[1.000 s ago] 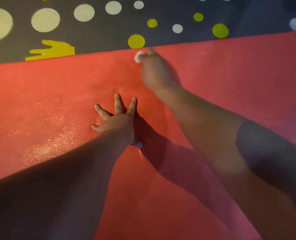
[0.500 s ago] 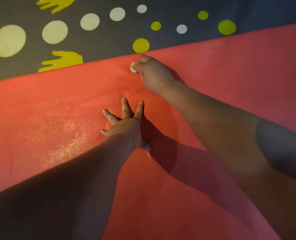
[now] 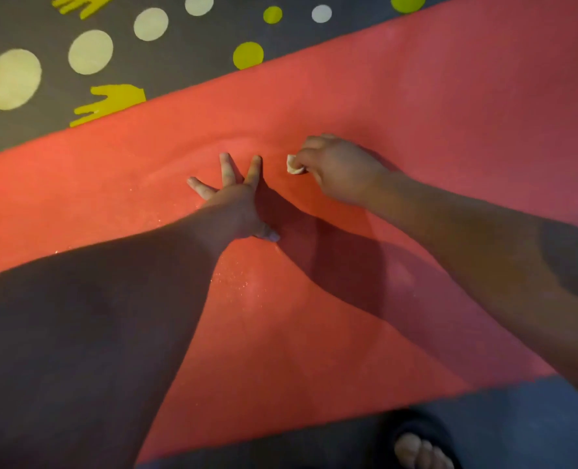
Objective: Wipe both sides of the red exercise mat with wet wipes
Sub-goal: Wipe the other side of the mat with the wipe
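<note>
Red mat point(image 3: 416, 106) runs lower-left to upper-right — left hand point(image 3: 233, 204) spread flat, right hand point(image 3: 341, 170) pinching wipe point(image 3: 294, 164).

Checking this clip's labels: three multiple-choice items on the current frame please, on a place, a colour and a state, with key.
1. Where on the red exercise mat is the small white crumpled wet wipe? A. its far edge B. mid-way across, right of the left hand C. its near edge
2. What colour are the hand-shaped prints on the dark spotted floor covering? A. yellow-green B. blue C. white
3. How is the left hand? A. fisted B. holding the wipe C. flat, fingers spread
Key: 1 B, the right hand pinches it there; 2 A, both are yellow-green; 3 C, fingers splayed on the mat.
</note>
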`<action>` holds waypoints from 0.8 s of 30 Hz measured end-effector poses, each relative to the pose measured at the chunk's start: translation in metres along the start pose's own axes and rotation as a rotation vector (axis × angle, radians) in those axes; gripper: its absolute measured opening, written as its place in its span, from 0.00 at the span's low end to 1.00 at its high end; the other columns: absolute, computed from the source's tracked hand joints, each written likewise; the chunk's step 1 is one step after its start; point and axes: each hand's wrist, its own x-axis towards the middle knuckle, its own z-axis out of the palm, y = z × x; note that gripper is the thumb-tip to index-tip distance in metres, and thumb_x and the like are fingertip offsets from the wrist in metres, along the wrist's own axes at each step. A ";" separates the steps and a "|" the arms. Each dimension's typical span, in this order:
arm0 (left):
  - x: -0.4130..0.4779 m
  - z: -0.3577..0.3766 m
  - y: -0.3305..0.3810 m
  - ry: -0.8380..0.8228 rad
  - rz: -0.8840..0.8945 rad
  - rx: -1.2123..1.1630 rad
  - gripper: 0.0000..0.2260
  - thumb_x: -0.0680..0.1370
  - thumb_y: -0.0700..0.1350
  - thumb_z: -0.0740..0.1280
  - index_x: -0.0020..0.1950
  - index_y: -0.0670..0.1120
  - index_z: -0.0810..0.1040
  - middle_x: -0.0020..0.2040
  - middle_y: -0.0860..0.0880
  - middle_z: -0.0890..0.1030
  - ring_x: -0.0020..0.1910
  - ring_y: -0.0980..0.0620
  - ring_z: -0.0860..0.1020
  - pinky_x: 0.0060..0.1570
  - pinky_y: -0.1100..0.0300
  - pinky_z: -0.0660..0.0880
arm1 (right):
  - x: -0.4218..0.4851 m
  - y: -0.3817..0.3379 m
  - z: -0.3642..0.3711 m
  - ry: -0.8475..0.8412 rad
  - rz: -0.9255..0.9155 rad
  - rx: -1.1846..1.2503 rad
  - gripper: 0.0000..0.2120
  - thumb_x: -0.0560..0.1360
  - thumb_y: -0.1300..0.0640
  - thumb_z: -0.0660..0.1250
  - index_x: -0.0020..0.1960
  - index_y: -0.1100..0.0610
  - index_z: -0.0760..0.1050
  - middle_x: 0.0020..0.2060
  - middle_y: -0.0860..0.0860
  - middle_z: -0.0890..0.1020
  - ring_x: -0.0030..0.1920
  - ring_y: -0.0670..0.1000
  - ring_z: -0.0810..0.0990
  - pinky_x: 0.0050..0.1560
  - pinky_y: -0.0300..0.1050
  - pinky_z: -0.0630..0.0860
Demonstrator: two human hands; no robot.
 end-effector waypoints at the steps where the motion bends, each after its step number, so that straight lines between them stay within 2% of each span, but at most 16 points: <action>1: -0.001 0.001 0.000 0.012 -0.005 -0.005 0.65 0.65 0.61 0.81 0.77 0.66 0.28 0.77 0.47 0.22 0.72 0.19 0.31 0.72 0.24 0.47 | -0.011 -0.006 0.000 0.000 0.009 0.019 0.15 0.72 0.66 0.62 0.54 0.55 0.82 0.49 0.56 0.82 0.52 0.60 0.80 0.55 0.53 0.77; 4: -0.007 0.012 -0.003 0.083 -0.013 -0.058 0.63 0.66 0.60 0.82 0.79 0.66 0.32 0.80 0.49 0.27 0.76 0.24 0.34 0.74 0.28 0.51 | -0.051 -0.025 -0.001 -0.038 0.024 0.076 0.13 0.72 0.62 0.60 0.50 0.54 0.81 0.46 0.54 0.81 0.49 0.59 0.80 0.52 0.54 0.78; 7: -0.017 0.031 -0.002 0.177 0.021 -0.095 0.57 0.70 0.60 0.79 0.83 0.57 0.39 0.83 0.42 0.36 0.80 0.30 0.43 0.78 0.36 0.49 | -0.095 -0.039 -0.005 -0.096 -0.020 0.083 0.10 0.73 0.54 0.59 0.45 0.54 0.79 0.41 0.53 0.79 0.44 0.57 0.79 0.47 0.48 0.76; 9: -0.033 0.044 0.002 0.139 0.035 -0.088 0.53 0.75 0.62 0.74 0.84 0.53 0.39 0.82 0.38 0.37 0.80 0.29 0.47 0.79 0.39 0.46 | -0.119 -0.044 -0.005 -0.132 -0.081 0.080 0.11 0.75 0.53 0.60 0.45 0.55 0.80 0.40 0.53 0.78 0.42 0.57 0.79 0.45 0.47 0.75; 11: -0.051 0.056 0.009 0.047 0.061 -0.024 0.55 0.74 0.66 0.72 0.83 0.51 0.35 0.81 0.36 0.34 0.80 0.29 0.42 0.79 0.37 0.43 | -0.129 -0.041 -0.001 -0.160 -0.131 0.064 0.07 0.76 0.57 0.63 0.49 0.53 0.79 0.42 0.53 0.77 0.43 0.57 0.79 0.45 0.50 0.77; 13: -0.066 0.065 0.015 -0.019 0.091 0.047 0.59 0.72 0.67 0.73 0.81 0.50 0.30 0.79 0.34 0.31 0.78 0.30 0.35 0.78 0.35 0.41 | -0.126 -0.035 -0.001 -0.165 -0.140 0.041 0.08 0.76 0.61 0.65 0.52 0.52 0.78 0.44 0.51 0.76 0.45 0.56 0.78 0.47 0.52 0.77; 15: -0.067 0.070 0.020 -0.044 0.094 0.074 0.61 0.72 0.65 0.74 0.80 0.49 0.28 0.78 0.33 0.29 0.77 0.29 0.32 0.76 0.32 0.43 | -0.107 -0.021 0.000 -0.089 -0.035 -0.022 0.11 0.74 0.64 0.66 0.53 0.52 0.78 0.45 0.53 0.76 0.46 0.58 0.78 0.47 0.51 0.76; 18: -0.065 0.066 0.022 -0.067 0.043 0.059 0.63 0.70 0.64 0.76 0.79 0.51 0.26 0.78 0.35 0.26 0.74 0.23 0.31 0.75 0.28 0.47 | -0.070 0.014 -0.013 0.151 0.334 -0.021 0.13 0.72 0.67 0.65 0.52 0.53 0.79 0.46 0.56 0.75 0.47 0.62 0.79 0.47 0.51 0.76; 20: -0.065 0.064 0.023 -0.071 0.034 0.057 0.63 0.70 0.64 0.76 0.79 0.52 0.26 0.78 0.36 0.27 0.74 0.21 0.32 0.75 0.28 0.47 | -0.053 0.018 -0.019 0.230 0.528 -0.013 0.10 0.73 0.66 0.64 0.52 0.58 0.79 0.47 0.60 0.76 0.48 0.64 0.78 0.49 0.54 0.77; 22: -0.066 0.064 0.022 -0.069 0.033 0.050 0.62 0.70 0.64 0.76 0.79 0.52 0.27 0.78 0.36 0.27 0.73 0.20 0.33 0.75 0.28 0.47 | -0.045 0.000 -0.016 0.234 0.470 -0.050 0.07 0.74 0.64 0.64 0.49 0.64 0.79 0.44 0.63 0.78 0.48 0.65 0.78 0.50 0.56 0.77; 24: -0.064 0.065 0.022 -0.067 0.029 0.054 0.62 0.70 0.64 0.76 0.79 0.53 0.27 0.78 0.38 0.26 0.74 0.20 0.33 0.74 0.27 0.50 | -0.046 -0.021 -0.007 0.159 0.271 -0.006 0.08 0.75 0.60 0.63 0.48 0.61 0.80 0.42 0.61 0.79 0.46 0.64 0.79 0.48 0.56 0.78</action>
